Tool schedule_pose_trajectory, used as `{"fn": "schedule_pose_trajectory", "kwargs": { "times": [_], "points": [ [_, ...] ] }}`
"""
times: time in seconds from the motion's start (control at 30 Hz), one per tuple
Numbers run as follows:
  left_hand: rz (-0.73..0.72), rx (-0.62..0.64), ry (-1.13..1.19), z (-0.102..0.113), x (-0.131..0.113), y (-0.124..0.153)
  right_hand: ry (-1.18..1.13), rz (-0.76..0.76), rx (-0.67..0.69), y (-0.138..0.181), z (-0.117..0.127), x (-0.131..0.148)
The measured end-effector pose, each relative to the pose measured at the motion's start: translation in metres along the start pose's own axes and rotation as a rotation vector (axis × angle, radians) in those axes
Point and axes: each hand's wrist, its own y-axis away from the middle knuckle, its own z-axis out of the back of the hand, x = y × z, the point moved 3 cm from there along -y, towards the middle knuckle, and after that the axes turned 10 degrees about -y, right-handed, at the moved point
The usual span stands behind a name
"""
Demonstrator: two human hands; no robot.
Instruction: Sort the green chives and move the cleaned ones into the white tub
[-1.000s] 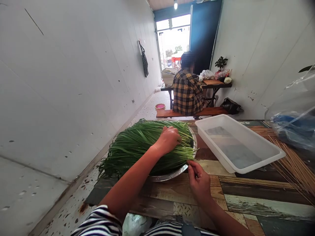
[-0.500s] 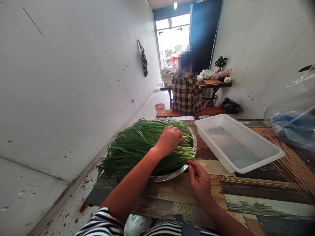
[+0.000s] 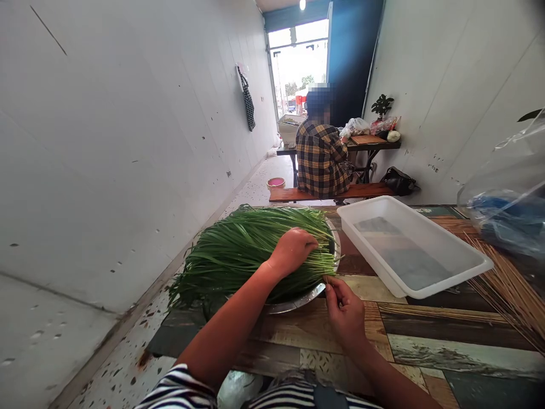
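The chives lie heaped across the metal basin. My left hand clenches their stem ends; my right hand, at the basin's near rim, pinches one stalk. Right of the basin, the white tub holds only water, so I judge little is done.

Bright daylight pours in through the far doorway, blown out to white, and a ceiling lamp glows above it. The white walls bounce soft, even light; shadows are faint. Wide-angle distortion bends the edges, and the plastic bag near right is blurred
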Motion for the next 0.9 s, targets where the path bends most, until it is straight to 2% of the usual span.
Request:
{"fn": "schedule_pose_trajectory", "kwargs": {
  "times": [0.9],
  "points": [
    [0.015, -0.026, 0.009, 0.0019, 0.0002, 0.0033, -0.043, -0.037, 0.006, -0.0015, -0.0007, 0.0008]
  ]
}}
